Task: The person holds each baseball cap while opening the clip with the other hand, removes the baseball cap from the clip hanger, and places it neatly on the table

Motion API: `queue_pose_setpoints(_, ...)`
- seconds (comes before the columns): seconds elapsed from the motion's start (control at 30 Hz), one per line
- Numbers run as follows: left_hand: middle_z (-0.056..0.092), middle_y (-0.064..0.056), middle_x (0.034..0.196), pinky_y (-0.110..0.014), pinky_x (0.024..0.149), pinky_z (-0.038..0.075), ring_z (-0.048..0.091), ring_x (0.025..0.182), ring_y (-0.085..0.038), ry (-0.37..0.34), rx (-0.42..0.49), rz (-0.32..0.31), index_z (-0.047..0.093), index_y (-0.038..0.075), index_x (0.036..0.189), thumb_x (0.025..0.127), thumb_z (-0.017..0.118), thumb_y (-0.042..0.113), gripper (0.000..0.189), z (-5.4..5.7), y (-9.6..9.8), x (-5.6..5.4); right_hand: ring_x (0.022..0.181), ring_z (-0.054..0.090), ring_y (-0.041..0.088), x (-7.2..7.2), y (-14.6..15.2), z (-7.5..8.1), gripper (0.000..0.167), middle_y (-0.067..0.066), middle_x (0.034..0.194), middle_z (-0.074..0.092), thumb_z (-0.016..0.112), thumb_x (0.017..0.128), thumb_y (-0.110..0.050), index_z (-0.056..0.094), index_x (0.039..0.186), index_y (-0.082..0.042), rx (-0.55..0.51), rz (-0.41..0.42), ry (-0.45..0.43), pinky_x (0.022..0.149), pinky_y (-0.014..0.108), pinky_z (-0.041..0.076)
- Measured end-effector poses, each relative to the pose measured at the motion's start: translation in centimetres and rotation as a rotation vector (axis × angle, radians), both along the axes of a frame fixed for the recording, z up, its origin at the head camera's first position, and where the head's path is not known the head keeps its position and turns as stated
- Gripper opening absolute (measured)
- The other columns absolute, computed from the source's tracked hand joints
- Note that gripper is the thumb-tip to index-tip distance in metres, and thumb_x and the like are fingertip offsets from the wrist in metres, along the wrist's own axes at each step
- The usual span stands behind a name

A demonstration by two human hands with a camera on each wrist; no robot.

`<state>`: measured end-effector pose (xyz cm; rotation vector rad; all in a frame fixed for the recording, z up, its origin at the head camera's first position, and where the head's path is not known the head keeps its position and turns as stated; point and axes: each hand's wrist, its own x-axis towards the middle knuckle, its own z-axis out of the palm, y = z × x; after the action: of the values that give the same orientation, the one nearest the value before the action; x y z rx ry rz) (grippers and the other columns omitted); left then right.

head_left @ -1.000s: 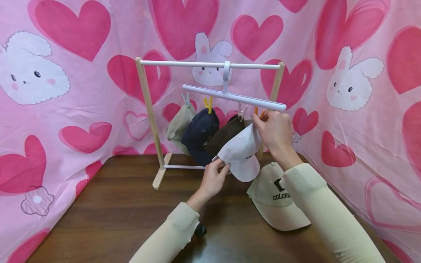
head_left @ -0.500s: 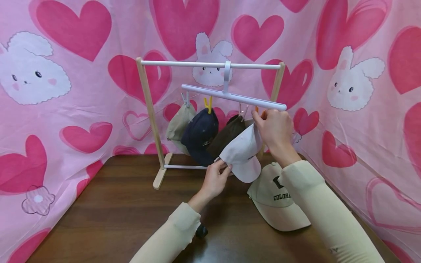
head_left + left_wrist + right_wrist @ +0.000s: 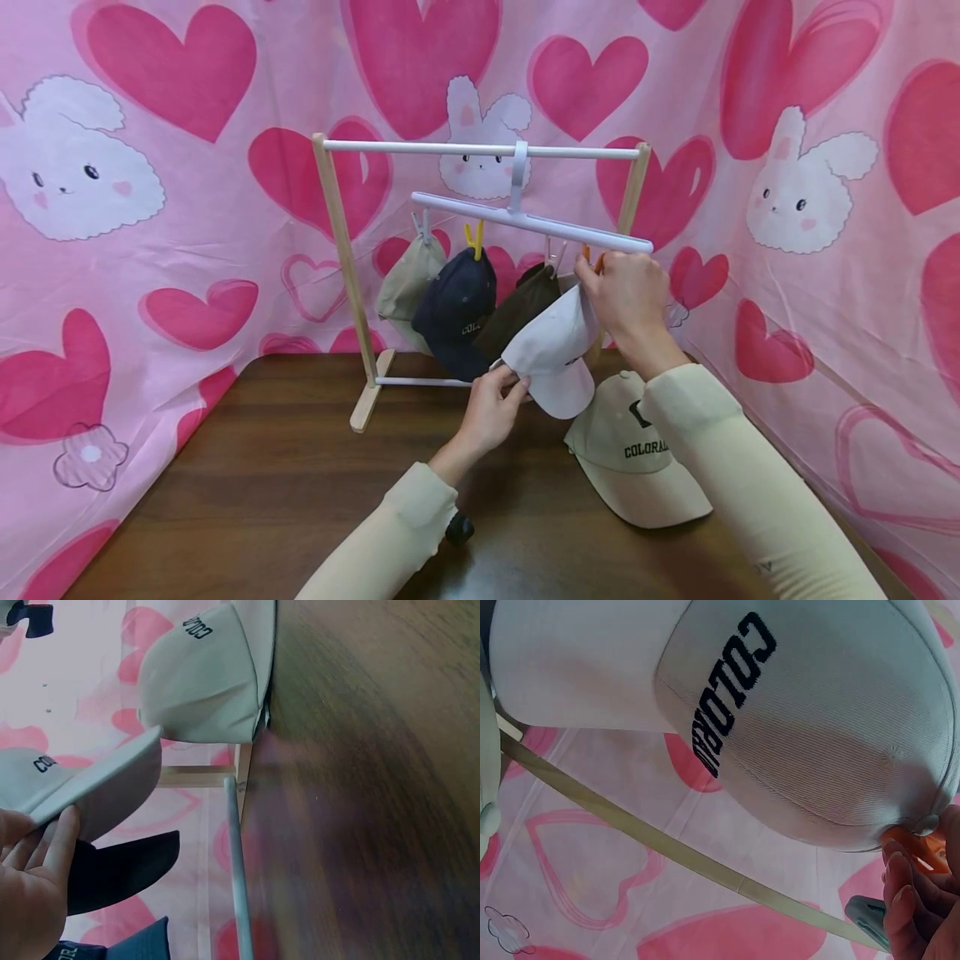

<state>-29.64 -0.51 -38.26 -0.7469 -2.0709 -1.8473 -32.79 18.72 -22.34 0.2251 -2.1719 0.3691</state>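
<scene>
A white baseball cap (image 3: 551, 337) hangs tilted below the right end of a white hanger (image 3: 532, 222). My left hand (image 3: 491, 410) grips its lower edge by the brim; in the left wrist view, thumb and fingers pinch the brim (image 3: 120, 784). At the crown, my right hand (image 3: 630, 296) pinches an orange clip (image 3: 913, 849), right beside the cap's top button. To the left along the hanger are a dark brown cap (image 3: 517, 317) under a pink clip (image 3: 555, 255), a navy cap (image 3: 456, 304) under a yellow clip (image 3: 474, 240), and a beige cap (image 3: 405, 283) under a grey clip (image 3: 422, 227).
The hanger hooks over the white top bar (image 3: 405, 147) of a wooden-legged rack (image 3: 341, 250), sloping down rightward. A tan cap with dark lettering (image 3: 637, 483) lies on the brown table (image 3: 247, 467), under my right forearm. Pink heart-patterned cloth (image 3: 300, 50) surrounds the table.
Both hands keep their holds on the white cap and the orange clip, with almost no movement. The left part of the hanger shifts very slightly leftward.
</scene>
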Motion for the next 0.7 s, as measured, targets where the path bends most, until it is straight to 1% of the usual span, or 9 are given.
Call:
queue_pose_setpoints(0.1,0.072,-0.022,0.116,-0.05,0.084,0.059,0.071,0.104,-0.033,0.005,0.001,0.003,0.067,-0.005,0.123,0.101,0.06,-0.001,0.024,-0.01,0.04,-0.09,0.046,0.046,0.028,-0.05,0.03,-0.01,0.052,0.01,0.05,0.049,0.062,0.099,-0.033,0.058,0.057,-0.003,0.023,0.004,0.005,0.047,0.042,0.048)
queue_pose_setpoints(0.23,0.073,-0.021,0.113,-0.047,0.083,0.06,0.072,0.1,-0.031,0.012,-0.001,0.021,0.069,-0.004,0.12,0.101,0.062,0.001,0.021,0.03,0.03,-0.03,0.045,0.044,0.027,-0.15,0.0,-0.02,0.052,0.01,0.05,0.047,0.061,0.099,-0.032,0.056,0.056,-0.003,0.054,0.006,0.005,0.048,0.043,0.049)
queue_pose_setpoints(0.37,0.073,-0.024,0.113,-0.051,0.083,0.059,0.072,0.099,-0.035,0.0,0.014,0.028,0.068,-0.007,0.12,0.1,0.061,-0.002,0.022,0.05,0.05,0.03,0.044,0.043,0.028,-0.27,-0.07,-0.08,0.052,0.01,0.049,0.045,0.059,0.1,-0.031,0.055,0.056,-0.004,0.082,0.004,0.012,0.046,0.042,0.047)
queue_pose_setpoints(0.53,0.07,-0.03,0.114,-0.057,0.083,0.057,0.07,0.1,-0.043,-0.01,0.013,0.017,0.065,-0.012,0.122,0.099,0.059,-0.007,0.024,0.13,-0.07,-0.01,0.045,0.044,0.028,-0.45,-0.05,-0.15,0.051,0.01,0.049,0.045,0.059,0.101,-0.03,0.056,0.057,-0.004,0.068,0.027,0.012,0.045,0.041,0.046)
queue_pose_setpoints(0.6,0.07,-0.03,0.115,-0.057,0.084,0.057,0.07,0.101,-0.042,-0.013,0.014,0.013,0.065,-0.011,0.124,0.099,0.059,-0.007,0.025,0.09,-0.17,-0.05,0.045,0.044,0.027,-0.51,-0.06,-0.18,0.051,0.009,0.049,0.045,0.059,0.101,-0.029,0.056,0.057,-0.004,0.059,0.037,0.008,0.045,0.041,0.046)
queue_pose_setpoints(0.7,0.071,-0.026,0.116,-0.055,0.084,0.057,0.072,0.101,-0.038,-0.007,0.018,0.014,0.065,-0.008,0.125,0.1,0.061,-0.003,0.026,-0.03,-0.33,-0.06,0.044,0.042,0.027,-0.56,-0.1,-0.19,0.052,0.009,0.048,0.044,0.057,0.101,-0.029,0.055,0.056,-0.004,0.059,0.043,0.009,0.043,0.04,0.042)
